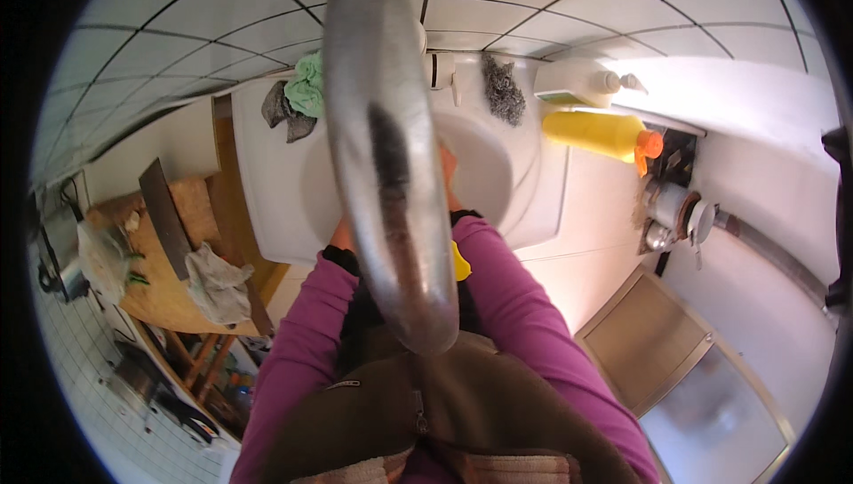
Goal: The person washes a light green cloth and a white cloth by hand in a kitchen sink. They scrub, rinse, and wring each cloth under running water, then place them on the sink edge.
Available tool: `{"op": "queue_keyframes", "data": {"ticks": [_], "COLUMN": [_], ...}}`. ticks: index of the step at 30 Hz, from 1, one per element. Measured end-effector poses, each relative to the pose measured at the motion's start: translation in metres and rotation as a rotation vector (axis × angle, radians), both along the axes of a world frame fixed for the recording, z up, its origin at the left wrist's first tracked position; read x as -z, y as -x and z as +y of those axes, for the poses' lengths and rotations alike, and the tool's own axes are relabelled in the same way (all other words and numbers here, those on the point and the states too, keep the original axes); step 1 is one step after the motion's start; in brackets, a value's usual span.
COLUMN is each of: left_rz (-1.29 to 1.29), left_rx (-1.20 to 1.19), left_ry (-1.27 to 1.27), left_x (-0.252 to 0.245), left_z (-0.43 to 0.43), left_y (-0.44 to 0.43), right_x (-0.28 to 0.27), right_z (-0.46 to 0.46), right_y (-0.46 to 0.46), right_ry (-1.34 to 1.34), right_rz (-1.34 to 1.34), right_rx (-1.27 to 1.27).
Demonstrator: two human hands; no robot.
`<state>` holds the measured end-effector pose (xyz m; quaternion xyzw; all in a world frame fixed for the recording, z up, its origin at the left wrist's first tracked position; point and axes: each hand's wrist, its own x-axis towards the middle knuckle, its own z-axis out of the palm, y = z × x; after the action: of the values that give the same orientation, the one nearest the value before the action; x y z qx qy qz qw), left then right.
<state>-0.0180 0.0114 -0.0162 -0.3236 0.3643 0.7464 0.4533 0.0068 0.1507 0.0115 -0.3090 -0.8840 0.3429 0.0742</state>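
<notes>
A long, rounded, shiny metal object [393,151] fills the middle of the view, close to the camera; its exact kind cannot be told. It hides most of both hands above the white sink [266,217]. Of my left hand [342,236], only a sliver by the wrist shows at the object's left edge. Part of my right hand [449,174] appears past its right edge, over the basin. Whether either hand holds the metal object or something behind it is hidden. A small yellow thing [460,263] peeks out beside the right forearm.
Steel wool [504,91], a green cloth [306,87] and a dark scrubbing pad [280,107] lie along the sink's back rim. Rightward are a white pump bottle [573,81] and a yellow bottle [590,135]. At left, a wooden board [160,304] bears a cleaver [163,217] and rag [216,284].
</notes>
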Motion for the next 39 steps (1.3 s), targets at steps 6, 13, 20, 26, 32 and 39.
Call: {"op": "queue_keyframes", "data": {"ticks": [6,13,20,26,32,39], "left_rz": [0.286,0.032,-0.088,0.257,0.265,0.038], "left_rx": [0.183,0.07,0.011,0.089,0.215,0.126], "left_ry": [0.334,0.009,-0.001,0.488,0.25,-0.024], "left_x": [-0.015,-0.01,-0.005,-0.028,-0.061,-0.032], "left_z": [0.005,-0.013,-0.011,0.003,-0.001,-0.005], "left_y": [0.004,0.022,0.009,0.01,0.011,0.019], "right_x": [0.021,-0.039,-0.018,0.029,0.001,-0.04], "right_z": [-0.01,-0.081,-0.042,-0.003,-0.054,-0.072], "right_y": [-0.018,-0.02,0.0,-0.011,-0.015,-0.018], "right_ry": [0.132,0.505,0.221,0.041,0.374,0.358], "right_rz": [-0.014,-0.157,-0.211,0.033,0.009,-0.193], "right_rx": [0.276,0.031,-0.014,0.111,0.173,0.028]}}
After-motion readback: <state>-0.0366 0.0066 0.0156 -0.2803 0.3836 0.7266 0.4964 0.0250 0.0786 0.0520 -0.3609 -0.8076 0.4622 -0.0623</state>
